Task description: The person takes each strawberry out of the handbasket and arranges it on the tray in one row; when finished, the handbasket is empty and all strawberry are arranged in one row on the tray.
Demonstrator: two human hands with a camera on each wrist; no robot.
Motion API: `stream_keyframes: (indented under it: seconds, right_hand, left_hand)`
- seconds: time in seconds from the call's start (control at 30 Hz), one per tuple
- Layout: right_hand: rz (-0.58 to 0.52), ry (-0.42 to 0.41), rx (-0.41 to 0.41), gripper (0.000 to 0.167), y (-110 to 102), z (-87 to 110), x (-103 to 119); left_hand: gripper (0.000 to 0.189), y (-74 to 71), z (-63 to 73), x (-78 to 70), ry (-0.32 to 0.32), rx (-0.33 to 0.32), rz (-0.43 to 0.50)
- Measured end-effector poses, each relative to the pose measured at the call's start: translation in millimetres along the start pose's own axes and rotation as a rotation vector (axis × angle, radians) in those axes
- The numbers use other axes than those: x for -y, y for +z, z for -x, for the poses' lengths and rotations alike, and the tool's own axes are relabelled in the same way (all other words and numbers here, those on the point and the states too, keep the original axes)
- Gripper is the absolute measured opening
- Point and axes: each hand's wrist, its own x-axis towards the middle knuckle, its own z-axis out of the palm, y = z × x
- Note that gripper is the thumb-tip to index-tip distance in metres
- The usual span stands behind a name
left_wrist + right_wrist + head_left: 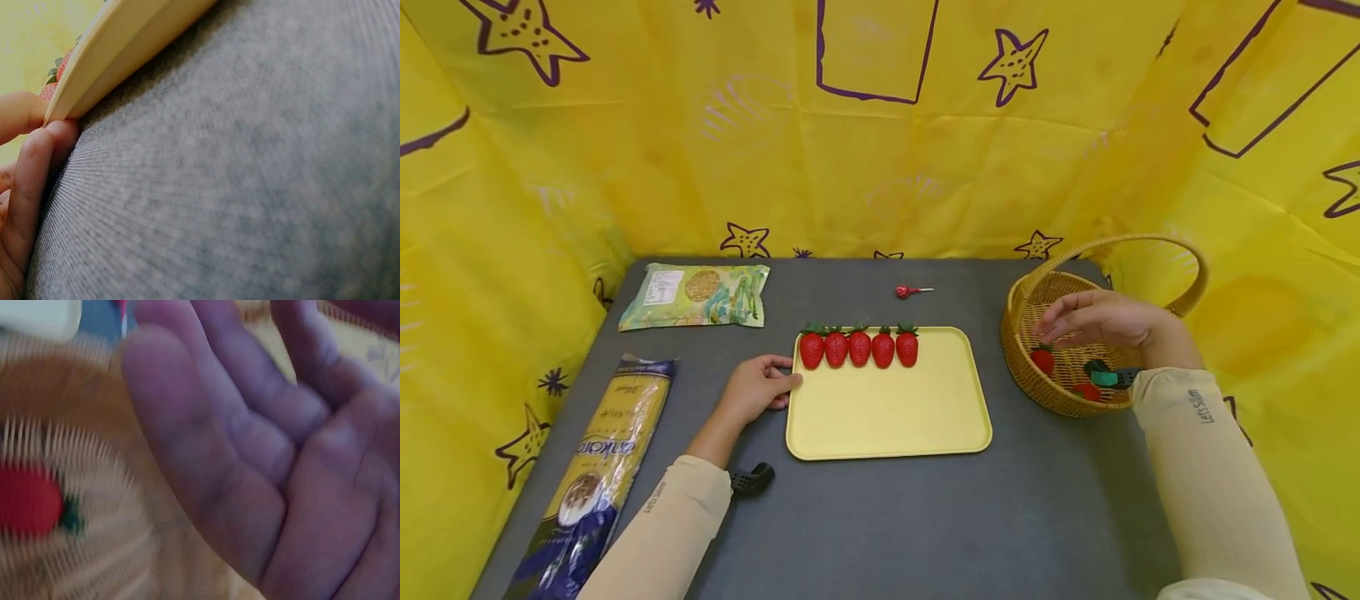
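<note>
At the tray's left edge, my left hand (756, 387) pinches the rim of the yellow tray (887, 421); the left wrist view shows the thumb above the rim and fingers beneath it. Several red strawberries (859, 347) with green leaves stand in a row along the tray's far left side. Over the wicker basket (1018, 362) hovers my right hand (1105, 319), its fingers loosely bent and holding nothing. Inside the basket lies a strawberry (28, 500), seen below the hand in the right wrist view; another strawberry (1086, 391) is partly covered by the wrist strap.
A red lollipop (904, 292) lies behind the tray. To the left are a green patterned packet (703, 296) and a long pasta bag (602, 450). The basket's tall handle (1120, 240) arches near the right forearm. Yellow cloth (880, 183) surrounds the grey table (887, 525).
</note>
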Motion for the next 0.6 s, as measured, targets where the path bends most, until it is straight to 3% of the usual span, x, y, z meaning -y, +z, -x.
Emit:
stream_keyframes:
  seconds: [0.1,0.23,0.37,0.6]
  right_hand:
    - [-0.044,0.108,-0.123,0.038,-16,5.1,-21]
    - [0.053,0.308,-0.238,0.051,-26,-3.4,-46]
    - [0.127,0.442,-0.246,0.039,-26,-13.2,-60]
    - [0.066,0.524,-0.218,0.013,-20,-32.1,-66]
  left_hand:
    - [0.041,0.4,-0.3,-0.9,-0.001,-0.001,-0.001]
    - [0.042,0.0,-0.4,0.7,-0.005,-0.003,0.000]
    - [0.041,0.9,-0.9,0.5,-0.005,-0.005,0.000]
    - [0.041,0.6,-0.2,-0.8,-0.013,-0.013,-0.006]
